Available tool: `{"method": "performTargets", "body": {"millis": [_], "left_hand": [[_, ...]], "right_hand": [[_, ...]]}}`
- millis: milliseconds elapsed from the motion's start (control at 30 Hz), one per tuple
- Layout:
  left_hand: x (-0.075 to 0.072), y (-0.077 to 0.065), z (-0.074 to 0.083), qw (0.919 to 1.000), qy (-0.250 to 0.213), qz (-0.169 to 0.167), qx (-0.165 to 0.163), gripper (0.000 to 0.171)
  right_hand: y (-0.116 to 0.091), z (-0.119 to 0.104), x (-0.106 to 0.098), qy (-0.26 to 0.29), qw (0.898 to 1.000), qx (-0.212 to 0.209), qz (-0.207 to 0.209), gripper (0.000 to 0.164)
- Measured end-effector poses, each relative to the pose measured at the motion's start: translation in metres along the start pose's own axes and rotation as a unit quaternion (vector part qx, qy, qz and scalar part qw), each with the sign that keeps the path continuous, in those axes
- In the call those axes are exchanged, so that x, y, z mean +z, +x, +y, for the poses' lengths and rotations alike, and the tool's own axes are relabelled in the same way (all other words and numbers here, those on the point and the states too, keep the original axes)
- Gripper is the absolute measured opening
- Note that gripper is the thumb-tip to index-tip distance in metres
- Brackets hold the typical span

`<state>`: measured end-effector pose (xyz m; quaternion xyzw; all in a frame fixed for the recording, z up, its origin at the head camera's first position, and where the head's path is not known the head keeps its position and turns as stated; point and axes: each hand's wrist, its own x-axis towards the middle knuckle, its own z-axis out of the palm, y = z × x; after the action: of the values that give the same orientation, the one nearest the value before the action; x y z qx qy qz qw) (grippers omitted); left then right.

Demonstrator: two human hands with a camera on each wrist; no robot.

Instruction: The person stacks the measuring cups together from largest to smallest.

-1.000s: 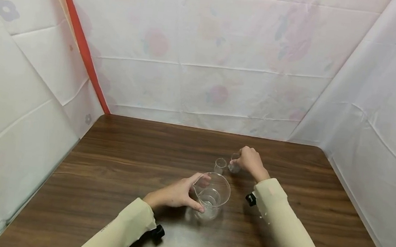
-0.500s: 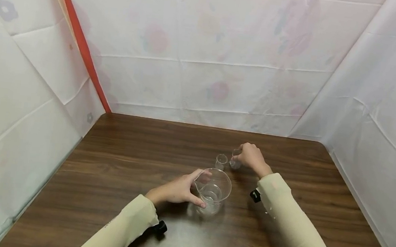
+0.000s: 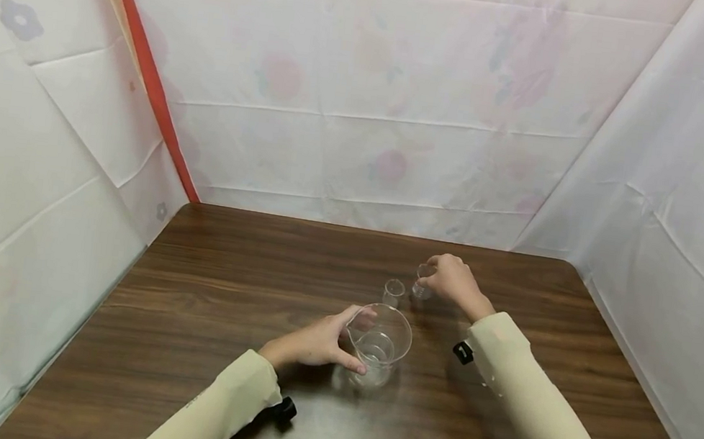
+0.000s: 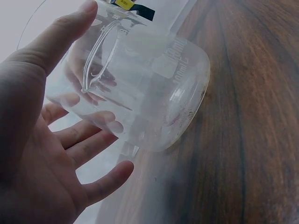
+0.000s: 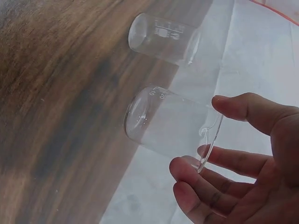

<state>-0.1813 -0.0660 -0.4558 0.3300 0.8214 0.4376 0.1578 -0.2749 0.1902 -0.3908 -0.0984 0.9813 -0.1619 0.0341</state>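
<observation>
In the head view a large clear glass beaker point(image 3: 378, 342) stands on the brown table. My left hand point(image 3: 320, 339) holds its left side, thumb in front and fingers behind. Printed marks on the beaker point(image 4: 140, 79) show in the left wrist view. Farther back, my right hand point(image 3: 454, 280) pinches a small clear beaker point(image 3: 420, 285) near its rim. The right wrist view shows thumb and fingertips on opposite sides of that small beaker point(image 5: 163, 126); whether its base touches the table I cannot tell. A second small beaker point(image 3: 393, 293) stands untouched just left of it.
The wood-grain table point(image 3: 242, 265) is walled by pale patterned sheets point(image 3: 365, 105) at the back and both sides. A red strip point(image 3: 147, 73) runs down the back left corner. The large beaker sits in front of both small ones.
The right hand and the small beaker it pinches have shifted slightly to the right, widening the gap to the other small beaker. The left hand and large beaker stay put.
</observation>
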Motion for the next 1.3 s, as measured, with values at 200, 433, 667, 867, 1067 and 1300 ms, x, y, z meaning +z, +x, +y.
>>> {"method": "performTargets", "body": {"millis": [200, 433, 667, 867, 1067, 1300], "left_hand": [[0.0, 0.0, -0.001, 1.0, 0.004, -0.002, 0.008, 0.088], [0.001, -0.001, -0.001, 1.0, 0.002, 0.006, 0.005, 0.087], [0.001, -0.001, 0.001, 1.0, -0.002, 0.008, -0.002, 0.085], [0.001, -0.001, 0.002, 1.0, 0.001, 0.004, -0.005, 0.085], [0.001, -0.002, 0.001, 1.0, 0.005, 0.005, -0.005, 0.084], [0.002, -0.002, 0.0, 1.0, 0.002, 0.006, -0.003, 0.084]], "right_hand": [[-0.005, -0.003, -0.007, 0.011, 1.0, -0.011, -0.004, 0.049], [-0.009, -0.007, -0.014, 0.022, 1.0, -0.021, -0.003, 0.049], [-0.015, -0.012, -0.021, 0.017, 0.999, -0.031, 0.013, 0.048], [-0.021, -0.016, -0.025, 0.011, 0.998, -0.047, 0.032, 0.047], [-0.024, -0.019, -0.027, 0.012, 0.998, -0.053, 0.042, 0.048], [-0.028, -0.022, -0.029, 0.015, 0.997, -0.052, 0.045, 0.048]]}}
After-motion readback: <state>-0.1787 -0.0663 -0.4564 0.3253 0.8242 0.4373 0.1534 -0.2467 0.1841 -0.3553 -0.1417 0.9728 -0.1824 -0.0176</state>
